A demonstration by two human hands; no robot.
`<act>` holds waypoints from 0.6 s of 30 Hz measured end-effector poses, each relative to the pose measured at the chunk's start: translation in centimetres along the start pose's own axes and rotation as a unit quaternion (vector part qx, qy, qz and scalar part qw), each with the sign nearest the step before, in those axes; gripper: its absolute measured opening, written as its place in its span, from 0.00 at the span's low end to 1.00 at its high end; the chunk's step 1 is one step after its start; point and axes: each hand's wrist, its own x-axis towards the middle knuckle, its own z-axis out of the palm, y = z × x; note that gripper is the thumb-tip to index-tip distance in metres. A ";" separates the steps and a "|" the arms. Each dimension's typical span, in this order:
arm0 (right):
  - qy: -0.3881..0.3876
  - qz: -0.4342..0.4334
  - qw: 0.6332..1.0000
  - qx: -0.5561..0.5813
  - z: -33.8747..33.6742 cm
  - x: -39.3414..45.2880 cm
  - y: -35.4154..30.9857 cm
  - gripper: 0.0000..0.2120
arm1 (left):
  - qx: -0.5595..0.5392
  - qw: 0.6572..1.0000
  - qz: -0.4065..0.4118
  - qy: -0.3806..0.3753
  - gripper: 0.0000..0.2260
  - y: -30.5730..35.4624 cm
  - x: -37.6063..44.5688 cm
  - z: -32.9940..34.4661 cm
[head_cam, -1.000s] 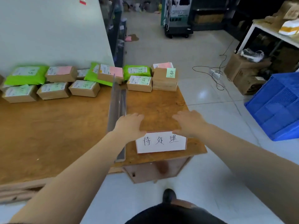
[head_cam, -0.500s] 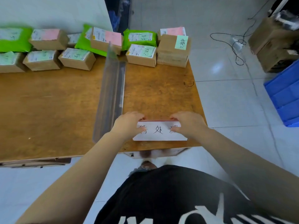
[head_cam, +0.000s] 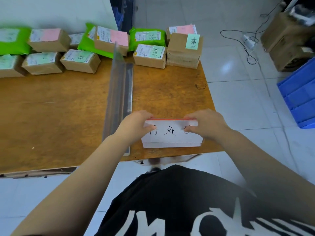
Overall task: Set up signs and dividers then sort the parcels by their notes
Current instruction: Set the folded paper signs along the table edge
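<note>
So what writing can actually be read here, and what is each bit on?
"待处理", partly hidden by fingers: white sign held by the left hand and right hand.
Handwriting on the green note of the rightmost box: too blurred to read.
Shipping labels and notes on the other parcels: too small or blurred.
White print on the black shirt: cut off, unreadable.

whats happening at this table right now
A person is holding a white handwritten sign at the near edge of the wooden table, left hand and right hand gripping its ends. A clear divider stands just left of it. Parcels with pink and green notes sit unsorted along the far edge.
</note>
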 end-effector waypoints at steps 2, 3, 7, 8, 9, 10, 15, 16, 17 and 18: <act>0.012 -0.006 1.000 0.013 -1.4 0.1 0.0 0.19 | -0.001 1.000 0.014 0.010 0.19 0.4 0.3 -1.3; 0.018 -0.008 1.000 0.017 -2.1 0.2 0.0 0.18 | -0.003 1.000 0.020 0.014 0.18 0.6 0.4 -2.0; 0.040 -0.016 0.999 0.017 -5.5 1.3 0.1 0.20 | -0.030 0.998 0.018 0.044 0.19 1.7 1.2 -4.7; 0.042 -0.020 0.999 0.017 -6.2 1.6 0.1 0.20 | -0.033 0.998 0.019 0.050 0.18 1.9 1.4 -5.2; 0.044 -0.024 0.999 0.017 -6.8 1.9 0.1 0.21 | -0.035 0.998 0.023 0.057 0.17 2.1 1.7 -5.8; 0.046 -0.027 0.998 0.018 -7.4 2.3 0.1 0.21 | -0.039 0.997 0.024 0.063 0.15 2.2 2.1 -6.3; 0.058 -0.026 0.998 0.014 -8.2 4.3 0.1 0.22 | -0.025 0.995 0.022 0.093 0.15 2.0 4.3 -7.0; 0.059 -0.024 0.998 0.006 -7.9 4.8 0.1 0.22 | -0.020 0.995 0.017 0.093 0.15 1.7 4.8 -6.8; 0.061 -0.021 0.998 -0.003 -7.6 5.2 0.2 0.23 | -0.013 0.996 0.014 0.092 0.15 1.5 5.2 -6.4; 0.060 -0.019 0.998 -0.012 -7.2 5.6 0.3 0.23 | -0.008 0.996 0.010 0.087 0.16 1.2 5.6 -6.0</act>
